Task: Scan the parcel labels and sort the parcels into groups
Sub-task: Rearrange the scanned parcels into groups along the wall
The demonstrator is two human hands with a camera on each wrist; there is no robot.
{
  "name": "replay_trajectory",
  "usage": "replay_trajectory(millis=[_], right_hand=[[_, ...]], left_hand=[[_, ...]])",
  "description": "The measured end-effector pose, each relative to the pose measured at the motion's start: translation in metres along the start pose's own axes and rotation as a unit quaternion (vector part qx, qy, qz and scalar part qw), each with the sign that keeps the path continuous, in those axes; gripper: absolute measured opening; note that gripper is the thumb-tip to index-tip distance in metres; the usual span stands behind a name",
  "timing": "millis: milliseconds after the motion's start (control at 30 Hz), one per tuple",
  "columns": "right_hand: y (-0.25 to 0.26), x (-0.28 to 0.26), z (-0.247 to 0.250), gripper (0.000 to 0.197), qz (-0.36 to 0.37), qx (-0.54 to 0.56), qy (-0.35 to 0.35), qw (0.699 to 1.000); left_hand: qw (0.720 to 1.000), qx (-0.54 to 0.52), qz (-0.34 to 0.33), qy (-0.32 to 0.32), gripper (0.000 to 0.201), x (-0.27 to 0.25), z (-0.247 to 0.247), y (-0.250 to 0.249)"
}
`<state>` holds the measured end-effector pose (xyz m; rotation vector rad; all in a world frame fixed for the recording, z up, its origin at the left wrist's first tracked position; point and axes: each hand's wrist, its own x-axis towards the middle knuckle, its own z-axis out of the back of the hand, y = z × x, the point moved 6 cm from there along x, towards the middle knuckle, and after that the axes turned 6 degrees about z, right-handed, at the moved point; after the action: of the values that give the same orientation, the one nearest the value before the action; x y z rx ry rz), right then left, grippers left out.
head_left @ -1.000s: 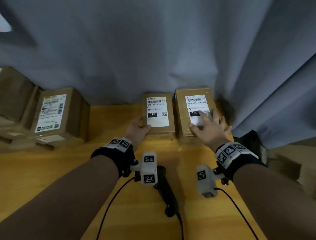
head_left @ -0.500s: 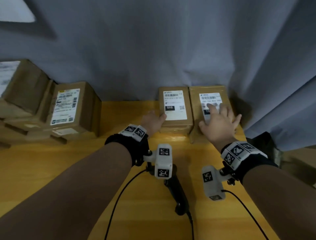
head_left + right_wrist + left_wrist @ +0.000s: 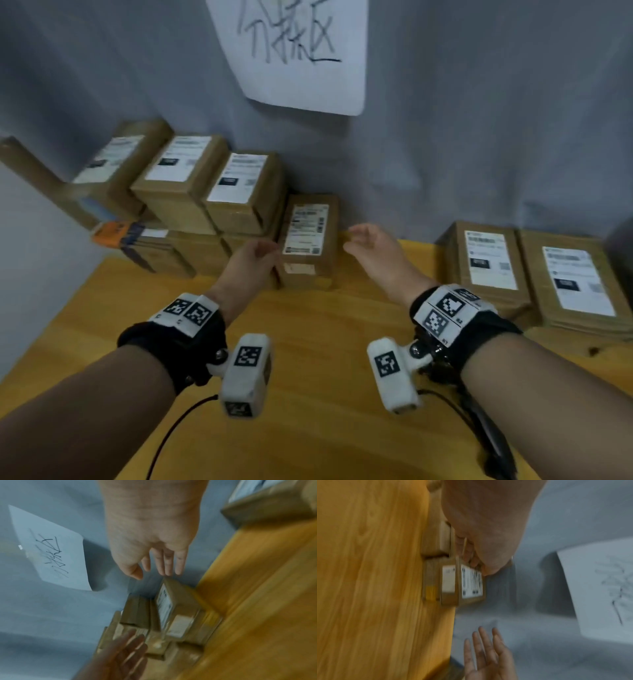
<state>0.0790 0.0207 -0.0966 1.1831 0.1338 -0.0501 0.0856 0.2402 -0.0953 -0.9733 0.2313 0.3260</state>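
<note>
- Since a second ago, both hands have left the two flat parcels (image 3: 534, 270) at the table's (image 3: 325, 342) right end.
- They now flank a labelled parcel (image 3: 308, 236) beside the unsorted stack (image 3: 191, 195), below a handwritten sign (image 3: 298, 54).
- The left hand (image 3: 253, 260), fingers relaxed, touches its left edge.
- The right hand (image 3: 370, 245), spread wide, hovers just beside it, holding nothing.
- Likely a new pick is beginning.

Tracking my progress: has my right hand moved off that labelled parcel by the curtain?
Yes. The right hand has left the pair of parcels and now hovers open to their left, near the middle parcel.
</note>
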Motion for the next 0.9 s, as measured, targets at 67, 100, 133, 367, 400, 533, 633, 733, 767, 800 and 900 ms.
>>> replay_trajectory(millis=[67,100,133,367,400,533,633,733,767,800,900], right_hand=[[0.014,0.014,-0.038,0.036,-0.036,0.059,0.015,0.997],[0.023,0.021,-0.056,0.038,-0.055,0.081,0.022,0.995],[0.031,0.029,-0.072,0.039,-0.077,0.100,0.030,0.991],[0.071,0.080,-0.146,0.098,-0.185,0.189,0.022,0.964],[0.070,0.088,-0.151,0.104,-0.190,0.188,0.007,0.963],[0.067,0.105,-0.160,0.115,-0.216,0.178,-0.009,0.960],[0.066,0.105,-0.160,0.089,-0.225,0.177,0.008,0.958],[0.059,0.105,-0.152,0.073,-0.217,0.209,-0.016,0.953],[0.057,0.104,-0.149,0.069,-0.212,0.222,-0.028,0.951],[0.054,0.102,-0.147,0.067,-0.210,0.237,-0.040,0.948],[0.046,0.095,-0.143,0.061,-0.185,0.272,-0.054,0.943]], left_hand=[[1.000,-0.002,-0.004,-0.016,0.027,0.008,0.035,0.016],[1.000,-0.005,-0.002,-0.024,0.026,0.012,0.051,0.024],[1.000,-0.011,0.004,-0.028,0.025,0.017,0.064,0.030],[0.996,-0.061,0.039,-0.047,0.030,0.052,0.120,0.064],[0.996,-0.065,0.041,-0.045,0.029,0.056,0.124,0.068],[0.996,-0.075,0.045,-0.033,0.026,0.069,0.130,0.078],[0.996,-0.072,0.044,-0.028,0.027,0.075,0.131,0.079],[0.996,-0.073,0.036,-0.020,0.029,0.079,0.127,0.076],[0.997,-0.075,0.030,-0.017,0.030,0.080,0.124,0.073],[0.997,-0.077,0.025,-0.012,0.031,0.080,0.121,0.070],[0.996,-0.082,-0.010,0.015,0.040,0.077,0.109,0.056]])
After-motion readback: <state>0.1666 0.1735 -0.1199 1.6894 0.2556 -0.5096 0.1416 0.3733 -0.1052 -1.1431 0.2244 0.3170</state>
